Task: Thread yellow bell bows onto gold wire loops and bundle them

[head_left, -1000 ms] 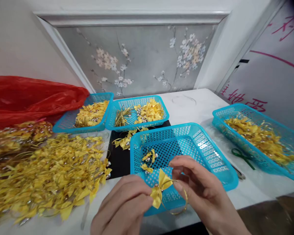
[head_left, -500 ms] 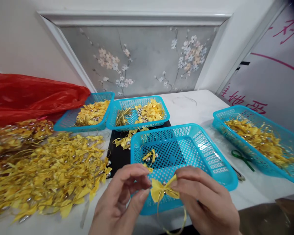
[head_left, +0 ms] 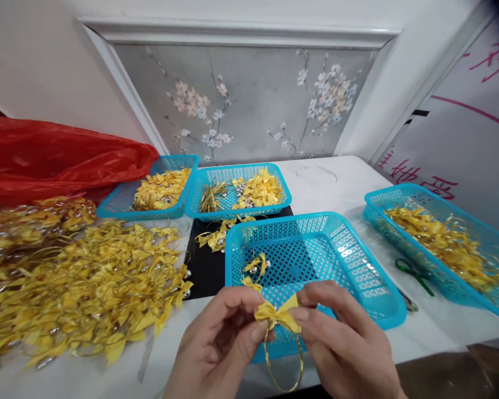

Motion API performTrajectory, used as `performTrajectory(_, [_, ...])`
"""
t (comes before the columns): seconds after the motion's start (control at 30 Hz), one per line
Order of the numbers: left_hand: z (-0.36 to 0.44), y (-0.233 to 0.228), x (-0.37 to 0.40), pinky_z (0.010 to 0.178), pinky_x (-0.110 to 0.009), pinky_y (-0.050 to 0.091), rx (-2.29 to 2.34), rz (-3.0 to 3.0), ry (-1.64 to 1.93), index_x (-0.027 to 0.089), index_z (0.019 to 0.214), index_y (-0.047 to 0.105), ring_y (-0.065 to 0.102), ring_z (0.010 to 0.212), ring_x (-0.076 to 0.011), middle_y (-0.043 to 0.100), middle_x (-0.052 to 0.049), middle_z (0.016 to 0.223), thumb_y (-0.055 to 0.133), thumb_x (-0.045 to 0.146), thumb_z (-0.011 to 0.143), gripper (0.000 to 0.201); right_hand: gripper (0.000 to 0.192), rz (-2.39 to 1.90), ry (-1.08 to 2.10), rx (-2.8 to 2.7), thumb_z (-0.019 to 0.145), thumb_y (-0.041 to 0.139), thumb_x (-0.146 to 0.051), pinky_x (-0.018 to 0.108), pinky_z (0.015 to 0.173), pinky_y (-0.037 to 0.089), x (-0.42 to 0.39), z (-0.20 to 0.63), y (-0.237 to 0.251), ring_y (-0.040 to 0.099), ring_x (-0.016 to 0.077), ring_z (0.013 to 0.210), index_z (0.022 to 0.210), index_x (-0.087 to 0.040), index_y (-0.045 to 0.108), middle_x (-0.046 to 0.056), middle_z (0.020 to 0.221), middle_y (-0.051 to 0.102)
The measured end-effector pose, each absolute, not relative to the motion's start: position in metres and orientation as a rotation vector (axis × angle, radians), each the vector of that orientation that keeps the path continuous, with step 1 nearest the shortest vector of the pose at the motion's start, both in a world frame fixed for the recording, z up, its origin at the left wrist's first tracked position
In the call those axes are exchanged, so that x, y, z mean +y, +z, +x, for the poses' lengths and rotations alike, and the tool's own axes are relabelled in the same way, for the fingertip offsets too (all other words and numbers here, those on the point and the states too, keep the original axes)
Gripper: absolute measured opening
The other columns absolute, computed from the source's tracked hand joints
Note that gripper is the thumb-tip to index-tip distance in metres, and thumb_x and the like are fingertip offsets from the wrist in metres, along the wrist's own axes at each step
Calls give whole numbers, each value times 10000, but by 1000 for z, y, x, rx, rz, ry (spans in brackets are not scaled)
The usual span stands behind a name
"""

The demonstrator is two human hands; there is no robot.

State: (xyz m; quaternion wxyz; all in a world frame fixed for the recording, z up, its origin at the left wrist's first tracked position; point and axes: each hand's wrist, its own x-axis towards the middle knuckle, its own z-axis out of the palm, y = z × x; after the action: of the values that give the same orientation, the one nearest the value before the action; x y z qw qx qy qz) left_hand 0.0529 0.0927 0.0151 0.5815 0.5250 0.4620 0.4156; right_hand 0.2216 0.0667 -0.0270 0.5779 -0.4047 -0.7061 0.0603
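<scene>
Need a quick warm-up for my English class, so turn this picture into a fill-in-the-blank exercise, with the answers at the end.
1. The left hand and the right hand hold a bow whose colour is ____.
2. The plastic bag at the far left is ____.
3. In all, ____ blue baskets show on the white table.
4. The ribbon beside the rightmost basket is ____.

Missing words: yellow; red; four; green.
</scene>
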Motion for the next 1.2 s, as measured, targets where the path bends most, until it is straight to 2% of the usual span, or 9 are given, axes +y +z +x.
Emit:
performTrajectory(0.23, [52, 18, 96, 599, -180, 498, 1048, 957, 806, 263, 802, 733, 608, 585, -106, 641, 39, 653, 716, 469, 755, 212, 218, -969, 301, -1607, 816, 549, 47, 230, 643, 530, 68, 224, -18, 616, 131, 762, 878, -129, 661, 52, 864, 621])
performTrajectory(0.43, [48, 14, 96, 690, -154, 487, 1143, 1067, 968, 294, 859, 745, 600, 798, -136, 686, 15, 860, 704, 509, 750, 244, 118, -998, 536, -1566, 854, 590, -46, 209, 555, 494, 69, 224, -9, 608, 109, 625, 833, -151, 640, 12, 702, 655])
performTrajectory(0.53, [50, 15, 93, 693, -188, 510, 1081, 1116, 981, 294, 847, 744, 627, 805, -162, 695, 6, 877, 761, 452, 705, 213, 111, -1024, 527, -1542, 860, 596, -69, 222, 544, 492, 69, 222, -10, 610, 117, 606, 830, -163, 645, 13, 689, 661])
performTrajectory(0.67, [53, 17, 92, 680, -166, 499, 1134, 1248, 1015, 293, 755, 717, 622, 756, -141, 683, 31, 788, 765, 272, 717, 65, 97, -1062, 559, -1565, 873, 606, -123, 235, 510, 464, 67, 221, -13, 588, 122, 561, 796, -179, 623, 3, 653, 644])
performTrajectory(0.77, [52, 16, 94, 634, -153, 487, 1153, 1304, 1007, 288, 722, 703, 599, 693, -124, 669, 37, 730, 719, 250, 760, 56, 51, -1093, 634, -1524, 871, 633, -165, 227, 517, 463, 65, 221, -18, 580, 119, 571, 867, -212, 614, -21, 670, 634])
performTrajectory(0.87, [48, 14, 96, 633, -161, 491, 1132, 1363, 975, 294, 722, 709, 607, 695, -126, 679, 36, 748, 717, 240, 764, 68, 198, -1059, 680, -1429, 867, 648, -186, 225, 550, 487, 64, 222, -20, 579, 123, 630, 1042, -263, 594, -30, 745, 621])
performTrajectory(0.93, [47, 14, 97, 626, -163, 487, 1146, 1372, 966, 302, 733, 716, 612, 693, -127, 684, 38, 746, 724, 255, 760, 54, 235, -1045, 702, -1410, 868, 644, -185, 227, 556, 480, 64, 223, -19, 564, 124, 643, 1077, -276, 589, -30, 763, 597])
performTrajectory(1.07, [51, 15, 95, 571, -147, 450, 1215, 1210, 953, 279, 720, 711, 566, 631, -108, 657, 43, 680, 747, 353, 735, 84, 49, -1041, 804, -1448, 887, 598, -186, 230, 558, 429, 67, 222, -13, 545, 120, 641, 862, -221, 619, -19, 723, 586])
performTrajectory(1.2, [54, 13, 96, 565, -137, 430, 1202, 1085, 937, 262, 756, 718, 536, 632, -101, 637, 45, 679, 748, 416, 732, 158, 237, -1108, 1075, -1373, 924, 543, -291, 225, 510, 357, 68, 218, -11, 472, 107, 575, 718, -184, 589, -22, 639, 517])
